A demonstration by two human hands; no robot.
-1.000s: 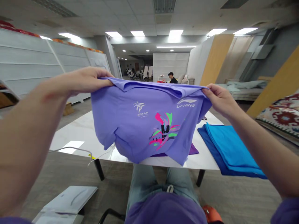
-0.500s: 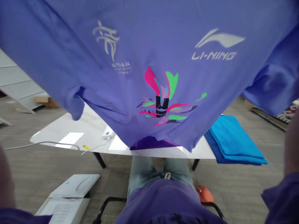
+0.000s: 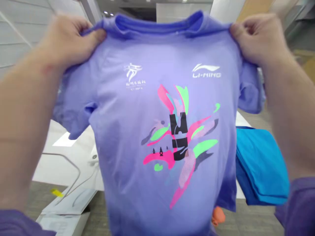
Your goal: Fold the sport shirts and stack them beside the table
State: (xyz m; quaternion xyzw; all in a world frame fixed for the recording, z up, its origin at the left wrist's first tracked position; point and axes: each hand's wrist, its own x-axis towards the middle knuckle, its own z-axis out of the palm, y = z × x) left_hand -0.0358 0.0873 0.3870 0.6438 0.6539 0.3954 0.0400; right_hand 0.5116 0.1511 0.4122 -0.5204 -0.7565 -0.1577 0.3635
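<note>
our left hand [image 3: 73, 42] pinches one shoulder of the shirt [image 3: 157, 108], which hangs in the air, hiding part of the tabletop's [image 3: 45, 170] near edge, collar up, front toward us, long axis running downward; our right hand [image 3: 261, 41] pinches the other shoulder. we judge this as holding it spread; the next move calls for level grips.

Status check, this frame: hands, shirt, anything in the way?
Left hand and right hand gripping purple shirt at the shoulders. Shirt hanging spread, front print facing camera, unobstructed. Shirt hides part of white table.
</note>
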